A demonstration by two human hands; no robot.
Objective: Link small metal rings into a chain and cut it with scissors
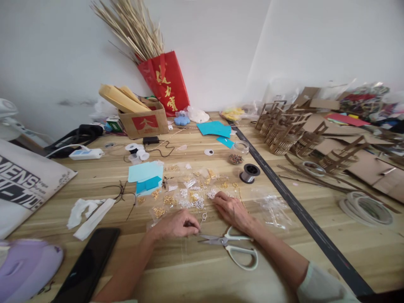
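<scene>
My left hand point(176, 224) rests on the wooden table with thumb and fingers drawn together. Whatever is pinched there is too small to make out; a faint clear line shows just below it. My right hand point(231, 209) reaches into a spread of small bags, its bent fingertips close together at a cluster of silvery-white beads point(211, 193). Between the hands lies a small ring-shaped piece with a short chain point(203, 217). Scissors with pale handles point(223, 240) lie slightly open below my right hand. Gold-coloured beads point(159, 211) sit in little clear bags beyond my left hand.
A wire spool point(250, 173) stands beyond my right hand, near a dark strip point(284, 192). Clear bags point(274, 208) lie to the right, small woven baskets point(284, 134) further back. On the left are a phone point(86, 265), white strips point(94, 219) and pale blue sheets point(145, 171).
</scene>
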